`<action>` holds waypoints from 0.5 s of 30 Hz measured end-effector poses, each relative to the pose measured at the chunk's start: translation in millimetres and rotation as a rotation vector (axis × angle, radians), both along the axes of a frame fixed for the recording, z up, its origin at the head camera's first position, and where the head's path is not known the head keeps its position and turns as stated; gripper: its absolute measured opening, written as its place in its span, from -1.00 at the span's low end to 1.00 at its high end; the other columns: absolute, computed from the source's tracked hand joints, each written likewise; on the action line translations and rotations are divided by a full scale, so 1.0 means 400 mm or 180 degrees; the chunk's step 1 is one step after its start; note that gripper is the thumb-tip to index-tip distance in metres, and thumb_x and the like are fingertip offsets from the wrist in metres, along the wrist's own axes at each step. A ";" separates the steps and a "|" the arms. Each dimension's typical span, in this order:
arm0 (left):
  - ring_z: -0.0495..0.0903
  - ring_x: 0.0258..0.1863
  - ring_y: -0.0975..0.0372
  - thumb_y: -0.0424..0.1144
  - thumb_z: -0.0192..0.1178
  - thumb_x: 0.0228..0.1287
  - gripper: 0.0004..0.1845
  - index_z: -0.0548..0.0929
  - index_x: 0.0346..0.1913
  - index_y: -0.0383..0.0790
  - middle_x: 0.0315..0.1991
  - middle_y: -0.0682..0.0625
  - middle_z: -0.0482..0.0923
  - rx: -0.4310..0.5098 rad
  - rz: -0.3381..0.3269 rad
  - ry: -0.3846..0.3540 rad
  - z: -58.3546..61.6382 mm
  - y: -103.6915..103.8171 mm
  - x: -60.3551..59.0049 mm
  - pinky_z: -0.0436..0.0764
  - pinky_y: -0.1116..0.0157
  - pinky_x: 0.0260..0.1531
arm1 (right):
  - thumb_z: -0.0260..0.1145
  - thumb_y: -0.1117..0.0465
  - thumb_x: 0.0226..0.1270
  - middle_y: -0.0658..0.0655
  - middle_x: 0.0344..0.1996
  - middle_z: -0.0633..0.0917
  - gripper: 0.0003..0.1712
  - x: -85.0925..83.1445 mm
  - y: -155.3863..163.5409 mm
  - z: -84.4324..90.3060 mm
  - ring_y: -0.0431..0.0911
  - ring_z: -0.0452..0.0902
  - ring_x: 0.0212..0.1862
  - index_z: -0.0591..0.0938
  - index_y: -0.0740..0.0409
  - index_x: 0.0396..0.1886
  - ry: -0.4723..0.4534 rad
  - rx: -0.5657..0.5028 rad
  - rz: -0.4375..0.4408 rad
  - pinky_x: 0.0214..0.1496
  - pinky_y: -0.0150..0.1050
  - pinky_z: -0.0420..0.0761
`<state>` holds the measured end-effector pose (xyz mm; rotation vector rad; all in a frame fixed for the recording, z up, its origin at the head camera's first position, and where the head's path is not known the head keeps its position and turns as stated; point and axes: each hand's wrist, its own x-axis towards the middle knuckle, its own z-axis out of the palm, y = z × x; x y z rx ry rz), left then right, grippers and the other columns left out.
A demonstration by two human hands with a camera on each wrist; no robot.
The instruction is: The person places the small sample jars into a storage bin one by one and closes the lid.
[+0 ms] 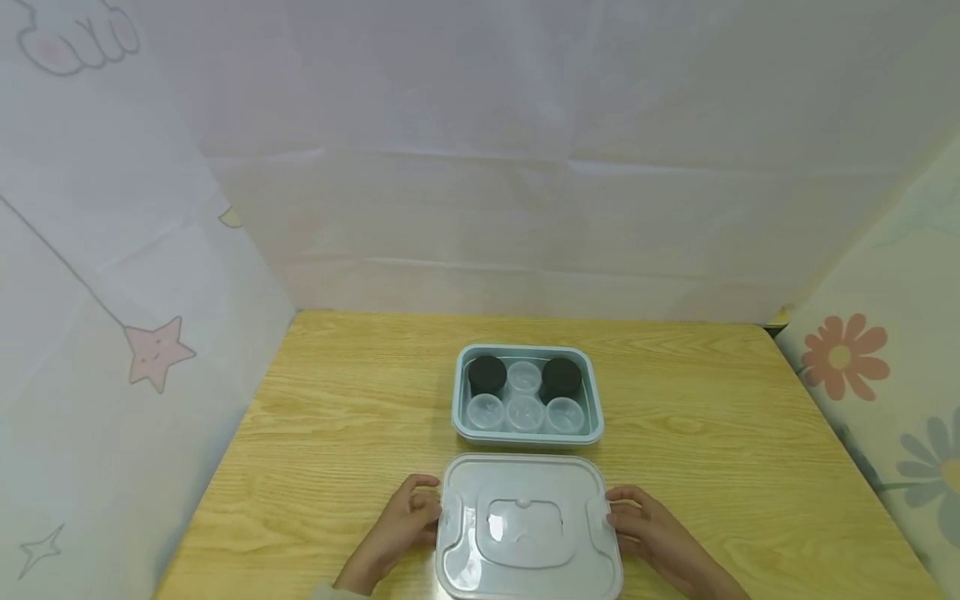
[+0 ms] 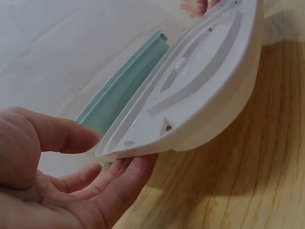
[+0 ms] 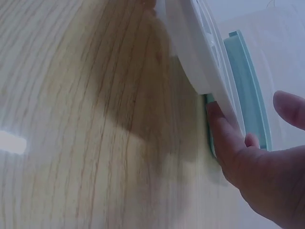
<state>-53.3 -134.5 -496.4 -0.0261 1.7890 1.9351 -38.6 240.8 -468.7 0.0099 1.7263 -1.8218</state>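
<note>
A white plastic lid [image 1: 525, 521] with a raised panel in its middle is held above the table, its shadow on the wood below. At its left edge, my left hand [image 1: 410, 521] holds it; in the left wrist view the fingers [image 2: 131, 183] lie under the rim and the thumb [image 2: 71, 136] is by the edge. My right hand [image 1: 648, 529] holds the opposite edge, fingers [image 3: 224, 131] beneath the rim and the thumb [image 3: 289, 109] raised apart. Just beyond the lid stands a light-blue tub [image 1: 457, 408].
Inside the tub are two black round-topped pieces, a left one [image 1: 487, 374] and a right one [image 1: 561, 377], and several clear round cups [image 1: 525, 413]. The wooden table [image 1: 337, 400] extends to both sides. Pale printed sheets [image 1: 525, 225] stand behind and beside it.
</note>
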 end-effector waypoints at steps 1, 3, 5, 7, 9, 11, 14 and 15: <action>0.62 -0.28 0.20 -0.42 0.03 0.30 -0.51 0.15 0.22 -0.52 -0.20 -0.16 0.55 0.0003 -0.0005 0.0021 0.004 -0.003 0.002 0.66 0.24 -0.26 | 0.02 0.26 0.47 0.02 -0.05 0.53 -0.63 0.001 0.001 0.001 -0.21 0.54 -0.02 0.22 0.31 0.16 0.0013 -0.0031 0.0018 0.06 -0.30 0.57; 0.61 -0.29 0.20 -0.44 0.04 0.29 -0.52 0.17 0.21 -0.51 -0.19 -0.15 0.55 0.0008 -0.0020 0.0047 0.011 -0.008 0.005 0.65 0.27 -0.26 | 0.01 0.26 0.48 0.00 -0.04 0.51 -0.70 0.003 0.004 0.007 -0.24 0.52 -0.02 0.29 0.25 0.12 0.0047 -0.0085 0.0073 0.07 -0.30 0.56; 0.62 -0.30 0.20 -0.46 0.05 0.27 -0.52 0.18 0.21 -0.50 -0.19 -0.15 0.54 0.0053 -0.0025 0.0063 0.019 -0.012 0.008 0.65 0.28 -0.26 | 0.00 0.27 0.48 -0.02 -0.03 0.48 -0.73 0.005 0.008 0.014 -0.26 0.50 -0.01 0.33 0.21 0.11 0.0090 -0.0128 0.0130 0.08 -0.31 0.56; 0.62 -0.29 0.20 -0.46 0.05 0.27 -0.52 0.18 0.20 -0.50 -0.18 -0.14 0.55 0.0115 -0.0036 0.0089 0.026 -0.015 0.011 0.66 0.29 -0.24 | 0.00 0.27 0.48 -0.05 0.00 0.46 -0.74 0.007 0.012 0.022 -0.29 0.49 0.00 0.36 0.19 0.11 0.0150 -0.0173 0.0193 0.09 -0.30 0.56; 0.63 -0.28 0.20 -0.46 0.05 0.28 -0.53 0.20 0.20 -0.52 -0.18 -0.13 0.56 0.0180 -0.0046 0.0113 0.033 -0.017 0.013 0.66 0.29 -0.22 | -0.02 0.28 0.49 -0.07 0.02 0.46 -0.73 0.009 0.016 0.031 -0.30 0.49 0.03 0.38 0.16 0.12 0.0195 -0.0235 0.0258 0.11 -0.29 0.56; 0.63 -0.26 0.23 -0.47 0.05 0.27 -0.54 0.22 0.18 -0.56 -0.18 -0.10 0.57 0.0233 -0.0060 0.0158 0.040 -0.018 0.016 0.66 0.31 -0.20 | -0.03 0.28 0.50 -0.10 0.03 0.48 -0.71 0.009 0.021 0.039 -0.30 0.50 0.05 0.40 0.15 0.15 0.0218 -0.0321 0.0290 0.11 -0.29 0.56; 0.62 -0.24 0.29 -0.49 0.06 0.24 -0.54 0.26 0.17 -0.61 -0.16 -0.06 0.55 0.0278 -0.0109 0.0265 0.048 -0.019 0.019 0.64 0.35 -0.19 | -0.04 0.31 0.50 -0.14 0.06 0.53 -0.64 0.007 0.029 0.049 -0.29 0.52 0.07 0.39 0.20 0.23 0.0243 -0.0393 0.0314 0.11 -0.30 0.56; 0.61 -0.23 0.30 -0.50 0.08 0.22 -0.53 0.27 0.16 -0.63 -0.16 -0.06 0.55 0.0284 -0.0129 0.0331 0.050 -0.020 0.021 0.64 0.37 -0.19 | -0.03 0.33 0.49 -0.14 0.07 0.54 -0.62 0.007 0.031 0.052 -0.29 0.53 0.08 0.37 0.24 0.25 0.0255 -0.0417 0.0323 0.11 -0.31 0.56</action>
